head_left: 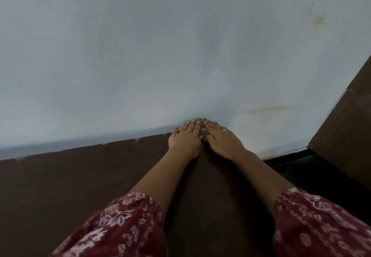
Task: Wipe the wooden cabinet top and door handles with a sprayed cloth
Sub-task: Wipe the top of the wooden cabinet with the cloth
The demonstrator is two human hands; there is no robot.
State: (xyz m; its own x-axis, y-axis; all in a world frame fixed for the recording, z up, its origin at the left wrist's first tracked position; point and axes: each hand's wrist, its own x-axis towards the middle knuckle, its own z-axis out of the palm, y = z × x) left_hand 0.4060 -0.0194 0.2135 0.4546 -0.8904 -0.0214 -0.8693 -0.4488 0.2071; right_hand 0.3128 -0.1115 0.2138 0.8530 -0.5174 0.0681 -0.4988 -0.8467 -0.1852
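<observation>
The dark brown wooden cabinet top (80, 176) fills the lower half of the view and meets a pale blue wall at its far edge. A small greenish patterned cloth (203, 131) lies at that far edge, mostly hidden under my hands. My left hand (185, 140) lies flat on the cloth's left side with straight fingers. My right hand (222, 139) lies flat on its right side, fingers straight, a ring on one finger. Both hands press the cloth against the top next to the wall. No door handles are in view.
The pale blue wall (160, 55) rises straight behind the cabinet top, with yellowish stains at the right. A brown panel (349, 128) stands at the right edge, with a dark gap (301, 166) below it. My red floral sleeves cover both forearms near the bottom.
</observation>
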